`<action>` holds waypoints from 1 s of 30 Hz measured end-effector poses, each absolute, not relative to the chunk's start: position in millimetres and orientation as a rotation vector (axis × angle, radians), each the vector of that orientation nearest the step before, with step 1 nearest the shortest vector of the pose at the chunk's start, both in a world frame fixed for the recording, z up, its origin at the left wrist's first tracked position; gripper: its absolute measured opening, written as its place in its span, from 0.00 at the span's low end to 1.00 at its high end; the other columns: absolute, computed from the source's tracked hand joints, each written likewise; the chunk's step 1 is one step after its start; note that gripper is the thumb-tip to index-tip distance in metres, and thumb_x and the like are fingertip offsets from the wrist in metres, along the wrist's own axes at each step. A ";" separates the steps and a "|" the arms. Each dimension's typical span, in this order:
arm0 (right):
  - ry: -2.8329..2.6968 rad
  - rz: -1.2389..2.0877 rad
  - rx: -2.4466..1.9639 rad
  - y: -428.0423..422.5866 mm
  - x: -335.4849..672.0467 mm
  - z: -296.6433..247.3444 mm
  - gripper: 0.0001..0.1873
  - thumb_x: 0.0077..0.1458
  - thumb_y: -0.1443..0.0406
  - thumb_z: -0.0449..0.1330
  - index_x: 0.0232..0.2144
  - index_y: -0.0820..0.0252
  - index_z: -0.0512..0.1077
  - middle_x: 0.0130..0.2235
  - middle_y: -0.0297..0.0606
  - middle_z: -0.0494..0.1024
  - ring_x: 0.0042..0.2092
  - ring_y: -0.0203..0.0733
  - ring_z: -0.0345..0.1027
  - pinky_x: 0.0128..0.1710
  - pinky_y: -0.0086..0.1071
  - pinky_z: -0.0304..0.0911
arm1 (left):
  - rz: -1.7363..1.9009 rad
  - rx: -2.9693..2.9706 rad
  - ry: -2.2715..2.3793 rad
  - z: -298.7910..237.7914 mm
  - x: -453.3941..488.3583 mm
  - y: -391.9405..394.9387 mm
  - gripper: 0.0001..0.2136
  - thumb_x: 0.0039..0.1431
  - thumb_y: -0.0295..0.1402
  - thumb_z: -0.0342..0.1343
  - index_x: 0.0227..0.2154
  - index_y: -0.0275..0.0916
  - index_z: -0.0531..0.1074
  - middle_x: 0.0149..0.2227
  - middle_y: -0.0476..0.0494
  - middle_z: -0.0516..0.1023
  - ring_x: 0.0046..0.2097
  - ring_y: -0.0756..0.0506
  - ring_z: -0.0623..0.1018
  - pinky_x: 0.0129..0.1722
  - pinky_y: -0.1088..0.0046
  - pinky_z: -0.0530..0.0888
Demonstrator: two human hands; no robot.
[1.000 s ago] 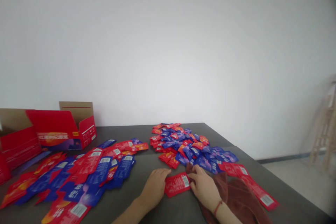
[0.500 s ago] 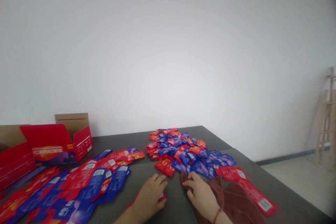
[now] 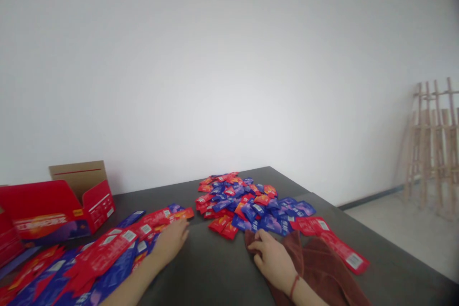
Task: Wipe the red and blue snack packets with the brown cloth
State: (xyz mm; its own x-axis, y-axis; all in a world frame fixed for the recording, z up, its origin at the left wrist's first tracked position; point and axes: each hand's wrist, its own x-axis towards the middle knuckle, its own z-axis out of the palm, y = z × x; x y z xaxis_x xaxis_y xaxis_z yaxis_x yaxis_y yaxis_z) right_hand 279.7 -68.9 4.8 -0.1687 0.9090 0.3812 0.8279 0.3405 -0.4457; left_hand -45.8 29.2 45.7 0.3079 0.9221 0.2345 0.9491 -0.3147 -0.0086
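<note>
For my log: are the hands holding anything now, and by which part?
Nothing seems held: the left hand is beside the sachets, the right hand lies on the brown towel.

Soft, diffuse light fills the scene brightly and evenly; its source cannot be made out. The wall [image 3: 229, 67] is washed almost white, brightest near the middle and darkened by vignetting in the top right corner. Only faint, soft shadows are cast on the dark table [image 3: 215, 272]. Small highlights are picked out on the glossy sachets [image 3: 247, 208]. The left hand [image 3: 172, 241] is slightly softened by blur, and the sachets' print is smeared at the bottom left. Distortion is seen toward the edges, where the box [image 3: 53, 213] and the rack [image 3: 430, 143] are bent and stretched by the wide lens.
</note>
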 end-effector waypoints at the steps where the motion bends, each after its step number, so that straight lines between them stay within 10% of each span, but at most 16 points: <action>1: -2.019 0.181 -1.510 -69.2 280.1 4.9 0.18 0.49 0.71 0.51 0.35 0.51 0.77 0.41 0.35 0.70 0.43 0.39 0.65 0.44 0.29 0.56 | -0.290 -2.468 -1.713 36.8 -19.5 31.8 0.17 0.61 0.34 0.46 0.50 0.38 0.71 0.55 0.40 0.72 0.57 0.42 0.69 0.58 0.67 0.62; 7: -2.017 0.194 -1.502 -69.5 282.8 5.0 0.19 0.49 0.72 0.51 0.36 0.51 0.77 0.42 0.34 0.70 0.44 0.37 0.65 0.45 0.26 0.56 | -0.407 -2.534 -1.706 2.8 85.0 40.5 0.26 0.65 0.46 0.42 0.59 0.35 0.63 0.62 0.33 0.62 0.61 0.35 0.63 0.58 0.57 0.61; 22: -2.035 0.220 -1.501 -71.7 284.9 10.9 0.18 0.50 0.72 0.51 0.38 0.52 0.77 0.43 0.35 0.71 0.44 0.38 0.66 0.45 0.27 0.58 | -0.295 -2.529 -1.752 10.5 86.4 -75.3 0.29 0.55 0.37 0.52 0.61 0.33 0.61 0.59 0.29 0.66 0.57 0.29 0.66 0.53 0.47 0.63; 30: -1.919 0.243 -1.529 -65.5 287.7 6.1 0.17 0.51 0.71 0.51 0.38 0.54 0.77 0.42 0.37 0.71 0.43 0.39 0.67 0.45 0.29 0.60 | -0.228 -3.081 -1.281 38.2 63.2 -77.7 0.33 0.50 0.31 0.57 0.62 0.40 0.58 0.64 0.39 0.59 0.63 0.38 0.59 0.62 0.59 0.56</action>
